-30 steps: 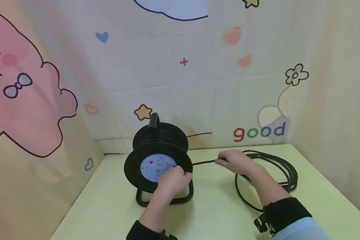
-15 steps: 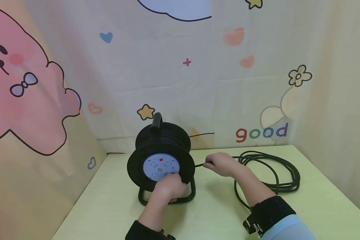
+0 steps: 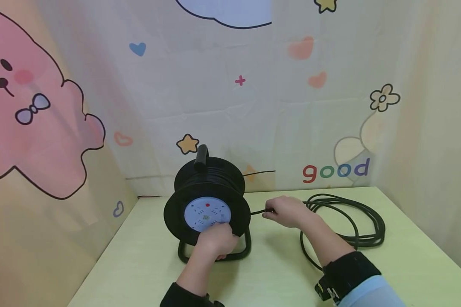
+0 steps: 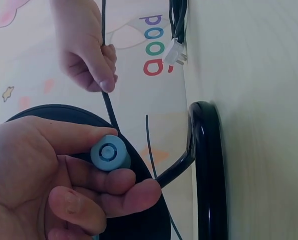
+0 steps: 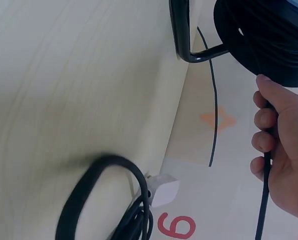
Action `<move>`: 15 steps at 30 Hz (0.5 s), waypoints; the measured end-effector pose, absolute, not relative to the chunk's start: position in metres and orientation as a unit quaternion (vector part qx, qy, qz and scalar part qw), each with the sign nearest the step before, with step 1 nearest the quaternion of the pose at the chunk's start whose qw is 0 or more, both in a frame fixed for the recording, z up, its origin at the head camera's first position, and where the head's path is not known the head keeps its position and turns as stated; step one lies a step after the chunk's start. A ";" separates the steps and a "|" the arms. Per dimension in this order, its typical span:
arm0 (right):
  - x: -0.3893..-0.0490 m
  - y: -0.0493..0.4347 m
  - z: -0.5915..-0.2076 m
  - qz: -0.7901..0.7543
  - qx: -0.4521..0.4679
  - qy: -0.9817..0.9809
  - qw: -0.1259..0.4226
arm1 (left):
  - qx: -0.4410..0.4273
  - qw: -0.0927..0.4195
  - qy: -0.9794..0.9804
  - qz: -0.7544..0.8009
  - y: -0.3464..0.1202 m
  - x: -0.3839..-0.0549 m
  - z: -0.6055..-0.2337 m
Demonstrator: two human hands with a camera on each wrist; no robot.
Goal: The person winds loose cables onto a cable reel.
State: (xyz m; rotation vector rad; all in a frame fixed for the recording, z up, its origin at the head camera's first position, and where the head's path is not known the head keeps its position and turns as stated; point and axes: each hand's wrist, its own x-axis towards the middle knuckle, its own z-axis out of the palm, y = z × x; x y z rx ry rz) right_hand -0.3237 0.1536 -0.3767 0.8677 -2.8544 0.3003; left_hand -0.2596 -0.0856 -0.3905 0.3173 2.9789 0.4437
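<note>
A black cable reel point(image 3: 169, 213) with a pale blue socket panel point(image 3: 199, 211) stands on its tube frame on the table. My left hand point(image 3: 218, 239) is at the lower right of the panel. In the left wrist view its thumb and fingers pinch a round blue crank knob point(image 4: 109, 152) on the reel's face. Right of the reel, my right hand point(image 3: 288, 212) grips the black cable point(image 3: 258, 212), which runs taut into the drum. In the right wrist view the fingers curl round this cable point(image 5: 262, 215), thumb tip close to the drum's rim.
Loose coils of cable point(image 3: 378, 230) lie on the right of the table point(image 3: 269, 281). A white plug point(image 4: 173, 52) sits by them at the table's back. A patterned curtain point(image 3: 215, 94) hangs close behind the reel. The black frame point(image 4: 208, 170) stands beside the left hand.
My left hand has moved down with the knob around the panel, and the panel has turned. My right hand has shifted left along with the cable, nearer the reel.
</note>
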 end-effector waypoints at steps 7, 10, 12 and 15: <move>-0.323 0.194 -0.373 0.070 0.247 -0.961 0.099 | 0.108 0.059 0.981 0.150 -0.083 -0.259 -0.392; -0.321 0.220 -0.368 0.082 0.222 -0.966 0.106 | 0.110 0.057 0.982 0.141 -0.084 -0.259 -0.392; -0.319 0.238 -0.364 0.100 0.216 -0.966 0.104 | 0.109 0.055 0.983 0.136 -0.084 -0.259 -0.392; -0.314 0.263 -0.359 0.135 0.209 -0.964 0.096 | 0.106 0.054 0.984 0.133 -0.083 -0.261 -0.392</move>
